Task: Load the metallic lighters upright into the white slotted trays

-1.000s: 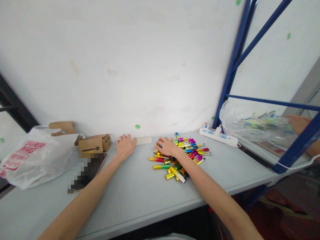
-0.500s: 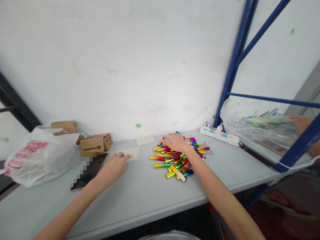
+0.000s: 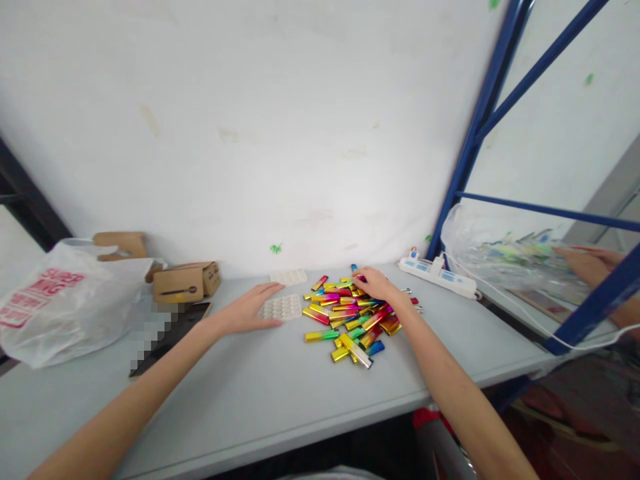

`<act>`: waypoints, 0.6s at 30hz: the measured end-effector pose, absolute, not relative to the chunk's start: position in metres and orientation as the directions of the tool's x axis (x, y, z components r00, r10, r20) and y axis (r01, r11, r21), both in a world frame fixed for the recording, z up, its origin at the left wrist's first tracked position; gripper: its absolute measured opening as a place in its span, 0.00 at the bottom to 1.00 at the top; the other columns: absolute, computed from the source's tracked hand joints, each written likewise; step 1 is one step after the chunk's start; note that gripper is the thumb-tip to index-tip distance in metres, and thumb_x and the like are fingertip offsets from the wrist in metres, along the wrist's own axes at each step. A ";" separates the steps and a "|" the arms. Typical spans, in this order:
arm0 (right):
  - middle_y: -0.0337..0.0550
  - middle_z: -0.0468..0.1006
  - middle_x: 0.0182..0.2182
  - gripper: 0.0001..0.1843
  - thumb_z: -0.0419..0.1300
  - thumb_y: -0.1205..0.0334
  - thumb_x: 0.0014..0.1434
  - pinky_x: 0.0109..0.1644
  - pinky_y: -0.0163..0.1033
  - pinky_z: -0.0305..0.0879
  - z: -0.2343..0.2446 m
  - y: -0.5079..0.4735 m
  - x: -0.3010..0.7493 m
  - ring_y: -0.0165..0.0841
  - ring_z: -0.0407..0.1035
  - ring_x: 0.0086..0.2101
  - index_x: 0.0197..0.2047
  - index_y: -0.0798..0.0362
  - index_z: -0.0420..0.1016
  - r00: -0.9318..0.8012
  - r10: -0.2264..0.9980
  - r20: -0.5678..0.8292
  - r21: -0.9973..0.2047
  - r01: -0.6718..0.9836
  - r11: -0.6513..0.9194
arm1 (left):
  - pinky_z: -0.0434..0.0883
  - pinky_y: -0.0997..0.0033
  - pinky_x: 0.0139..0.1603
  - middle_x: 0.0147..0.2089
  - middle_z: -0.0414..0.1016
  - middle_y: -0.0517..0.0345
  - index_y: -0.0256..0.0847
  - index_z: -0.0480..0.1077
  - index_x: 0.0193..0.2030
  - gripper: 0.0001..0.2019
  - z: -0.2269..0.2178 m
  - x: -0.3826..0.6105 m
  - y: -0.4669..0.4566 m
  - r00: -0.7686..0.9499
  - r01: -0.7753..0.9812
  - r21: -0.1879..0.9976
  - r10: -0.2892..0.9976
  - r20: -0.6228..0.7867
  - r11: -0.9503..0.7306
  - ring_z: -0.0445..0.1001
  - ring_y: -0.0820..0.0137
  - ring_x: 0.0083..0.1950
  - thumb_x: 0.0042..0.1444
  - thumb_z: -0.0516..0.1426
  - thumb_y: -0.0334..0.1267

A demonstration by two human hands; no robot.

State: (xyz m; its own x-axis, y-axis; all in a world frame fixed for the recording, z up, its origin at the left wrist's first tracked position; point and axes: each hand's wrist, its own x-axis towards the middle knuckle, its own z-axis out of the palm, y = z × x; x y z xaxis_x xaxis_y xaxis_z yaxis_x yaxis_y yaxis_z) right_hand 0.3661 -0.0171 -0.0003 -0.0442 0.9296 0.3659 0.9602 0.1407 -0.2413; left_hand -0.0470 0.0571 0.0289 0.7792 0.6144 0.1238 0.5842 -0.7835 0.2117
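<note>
My left hand point(image 3: 250, 310) is open, thumb and fingers spread along the left end of a white tray point(image 3: 281, 308) with rows of small pockets. A second white tray point(image 3: 289, 277) lies behind it, close to the wall. To the right is a loose pile of shiny metallic lighters point(image 3: 345, 313) in yellow, red, green, blue and pink. My right hand point(image 3: 376, 285) reaches into the upper part of this pile, fingers bent down and drawn together. What its fingertips hold, if anything, is hidden among the lighters.
A white plastic bag point(image 3: 65, 300), a cardboard box point(image 3: 183, 283) and a dark flat device point(image 3: 167, 340) lie left on the table. A white power strip point(image 3: 440, 276) sits at the back right beside a blue post point(image 3: 463, 160). Beyond it, another person's hands point(image 3: 593, 263) touch a clear plastic bag point(image 3: 500, 253).
The nearer tray has shifted right toward the pile, and my left hand has moved right and spread along its end. My right hand has gone from spread over the lighters to fingers drawn together.
</note>
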 end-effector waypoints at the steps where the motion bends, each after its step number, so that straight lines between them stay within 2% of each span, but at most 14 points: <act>1: 0.52 0.81 0.53 0.16 0.56 0.59 0.71 0.61 0.42 0.64 -0.001 -0.017 0.366 0.39 0.74 0.53 0.54 0.55 0.80 -0.041 0.933 0.357 -0.251 0.958 0.138 | 0.57 0.56 0.75 0.76 0.59 0.43 0.40 0.59 0.74 0.45 0.029 -0.040 0.062 0.789 0.578 0.201 0.605 0.109 -0.791 0.60 0.52 0.75 0.54 0.62 0.61; 2: 0.53 0.81 0.53 0.16 0.55 0.59 0.71 0.62 0.42 0.64 -0.001 -0.017 0.366 0.39 0.73 0.53 0.54 0.56 0.80 -0.038 0.933 0.357 -0.258 0.956 0.138 | 0.55 0.56 0.76 0.77 0.58 0.42 0.38 0.59 0.75 0.45 0.027 -0.035 0.067 0.800 0.570 0.199 0.594 0.087 -0.797 0.59 0.52 0.76 0.56 0.60 0.61; 4: 0.55 0.80 0.53 0.16 0.55 0.61 0.71 0.63 0.43 0.63 0.000 -0.018 0.365 0.39 0.73 0.54 0.55 0.56 0.79 -0.016 0.924 0.382 -0.266 0.956 0.127 | 0.57 0.57 0.75 0.75 0.62 0.42 0.37 0.61 0.73 0.41 0.021 -0.028 0.076 0.786 0.595 0.208 0.616 0.052 -0.776 0.62 0.53 0.74 0.59 0.58 0.60; 10: 0.54 0.80 0.52 0.15 0.54 0.62 0.72 0.63 0.45 0.63 0.000 -0.024 0.354 0.40 0.73 0.54 0.53 0.55 0.80 -0.025 0.912 0.410 -0.262 0.954 0.144 | 0.55 0.58 0.77 0.76 0.59 0.43 0.36 0.62 0.73 0.39 0.002 -0.025 0.085 0.746 0.621 0.208 0.651 0.137 -0.756 0.60 0.54 0.76 0.63 0.53 0.62; 18: 0.55 0.78 0.55 0.21 0.58 0.49 0.71 0.64 0.49 0.62 0.003 -0.046 0.332 0.42 0.71 0.57 0.57 0.55 0.78 -0.123 0.902 0.415 -0.260 0.934 0.246 | 0.58 0.57 0.76 0.77 0.57 0.40 0.34 0.64 0.70 0.35 -0.007 -0.027 0.080 0.739 0.604 0.175 0.628 0.244 -0.778 0.57 0.53 0.77 0.65 0.53 0.59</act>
